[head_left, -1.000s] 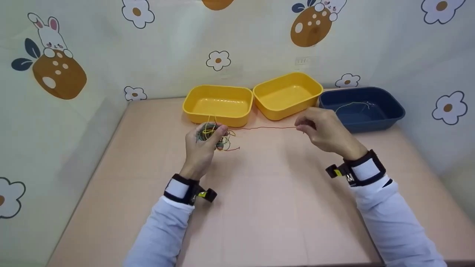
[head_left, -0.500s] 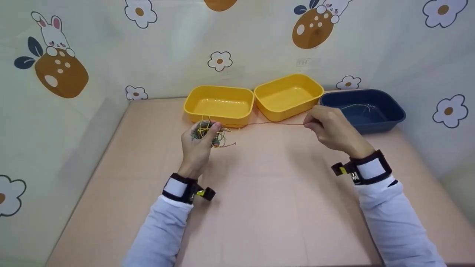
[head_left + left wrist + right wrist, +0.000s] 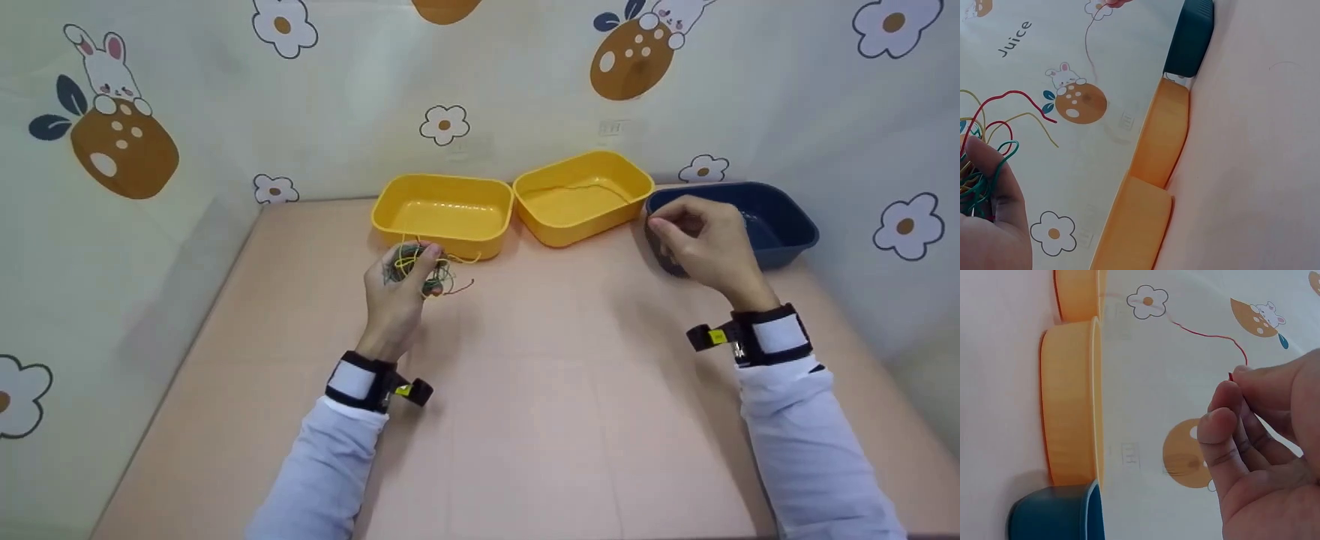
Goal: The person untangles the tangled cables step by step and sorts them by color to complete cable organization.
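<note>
My left hand grips a tangled bundle of thin strings, green, yellow and red, above the front of the left yellow bin. In the left wrist view, red and yellow ends stick out past the thumb. My right hand is raised before the blue bin. Its thumb and fingertip pinch one end of a red string. That string trails off in a loose curve, and in the head view it crosses over the right yellow bin. It no longer runs to the bundle.
Two yellow bins, left and right, stand side by side at the table's back edge. A blue bin adjoins them at the right, partly hidden by my right hand. Behind is a printed wall covering.
My right hand has moved right and slightly up, drawing the red string away from the bundle until it came free. The left hand has shifted slightly left and still holds the bundle.
</note>
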`<state>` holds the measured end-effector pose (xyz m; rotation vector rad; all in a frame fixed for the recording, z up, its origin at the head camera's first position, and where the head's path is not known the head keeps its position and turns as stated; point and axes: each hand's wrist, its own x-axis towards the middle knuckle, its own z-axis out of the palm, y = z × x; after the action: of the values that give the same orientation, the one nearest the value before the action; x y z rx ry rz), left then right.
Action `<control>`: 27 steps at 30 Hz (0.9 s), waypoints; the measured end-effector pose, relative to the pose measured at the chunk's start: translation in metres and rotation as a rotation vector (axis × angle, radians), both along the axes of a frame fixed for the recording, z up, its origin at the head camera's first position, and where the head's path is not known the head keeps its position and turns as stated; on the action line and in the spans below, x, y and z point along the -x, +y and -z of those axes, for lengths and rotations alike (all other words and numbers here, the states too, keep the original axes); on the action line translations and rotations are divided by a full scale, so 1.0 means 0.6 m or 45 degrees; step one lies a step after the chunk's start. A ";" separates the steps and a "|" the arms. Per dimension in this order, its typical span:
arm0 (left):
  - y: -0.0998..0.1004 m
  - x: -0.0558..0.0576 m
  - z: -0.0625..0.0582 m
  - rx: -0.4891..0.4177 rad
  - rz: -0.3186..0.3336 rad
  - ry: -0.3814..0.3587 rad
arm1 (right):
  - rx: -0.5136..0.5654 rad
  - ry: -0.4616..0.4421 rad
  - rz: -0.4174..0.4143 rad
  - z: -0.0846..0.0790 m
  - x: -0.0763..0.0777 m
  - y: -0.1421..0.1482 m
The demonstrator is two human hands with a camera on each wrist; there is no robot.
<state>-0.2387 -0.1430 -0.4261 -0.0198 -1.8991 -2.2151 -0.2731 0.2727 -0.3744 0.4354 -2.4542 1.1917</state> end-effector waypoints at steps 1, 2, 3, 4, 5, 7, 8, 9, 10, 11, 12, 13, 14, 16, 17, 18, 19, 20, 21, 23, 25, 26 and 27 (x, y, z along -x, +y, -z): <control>0.000 0.000 0.000 0.005 -0.002 -0.005 | 0.060 -0.021 0.012 -0.001 0.002 0.000; 0.000 0.000 0.001 0.011 -0.001 -0.007 | 0.116 -0.034 0.020 -0.003 0.004 0.000; 0.000 -0.001 0.001 0.013 0.001 -0.009 | 0.161 -0.043 0.028 -0.006 0.007 -0.001; 0.000 -0.001 0.001 0.016 0.003 -0.010 | 0.196 -0.050 0.039 -0.010 0.010 -0.001; 0.000 -0.001 0.001 0.015 0.007 -0.010 | 0.227 -0.056 0.050 -0.013 0.015 -0.002; 0.000 -0.001 0.001 0.016 0.016 -0.005 | 0.246 -0.074 0.094 -0.022 0.024 -0.005; 0.000 -0.002 0.001 0.017 0.019 0.000 | 0.229 -0.084 0.122 -0.026 0.030 -0.007; 0.000 -0.002 0.001 0.010 0.022 0.003 | 0.200 -0.092 0.152 -0.030 0.036 -0.010; -0.001 -0.002 0.001 0.006 0.023 0.005 | 0.162 -0.100 0.185 -0.034 0.043 -0.013; -0.001 -0.002 0.001 0.003 0.024 0.007 | 0.119 -0.107 0.217 -0.037 0.050 -0.017; -0.001 -0.003 0.001 -0.001 0.025 0.010 | 0.070 -0.112 0.247 -0.040 0.057 -0.021; -0.001 -0.002 0.001 -0.010 0.027 0.013 | 0.014 -0.109 0.275 -0.042 0.064 -0.025; 0.000 -0.002 0.001 -0.019 0.029 0.015 | -0.036 -0.103 0.298 -0.044 0.073 -0.031; 0.001 -0.001 0.001 -0.029 0.031 0.018 | -0.128 -0.081 0.340 -0.045 0.091 -0.042; 0.001 -0.001 0.001 -0.032 0.032 0.019 | -0.164 -0.066 0.353 -0.044 0.100 -0.049; 0.002 0.000 0.002 -0.038 0.034 0.020 | -0.193 -0.054 0.360 -0.043 0.109 -0.056; 0.002 0.000 0.003 -0.043 0.037 0.022 | -0.215 -0.041 0.365 -0.040 0.119 -0.063; 0.003 0.000 0.004 -0.044 0.038 0.021 | -0.233 -0.034 0.364 -0.036 0.127 -0.070; 0.004 0.000 0.004 -0.048 0.044 0.021 | -0.253 -0.019 0.361 -0.032 0.135 -0.076; 0.005 0.000 0.006 -0.061 0.056 0.020 | -0.283 -0.003 0.338 -0.024 0.148 -0.090; 0.006 0.000 0.006 -0.069 0.065 0.018 | -0.310 -0.001 0.304 -0.017 0.158 -0.104; 0.006 0.000 0.006 -0.074 0.067 0.017 | -0.327 -0.008 0.278 -0.014 0.163 -0.111; 0.007 0.001 0.005 -0.079 0.071 0.016 | -0.333 -0.026 0.249 -0.012 0.167 -0.119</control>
<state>-0.2391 -0.1389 -0.4294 -0.0776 -1.8442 -2.3034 -0.3733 0.2014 -0.3675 0.2459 -2.6106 0.8053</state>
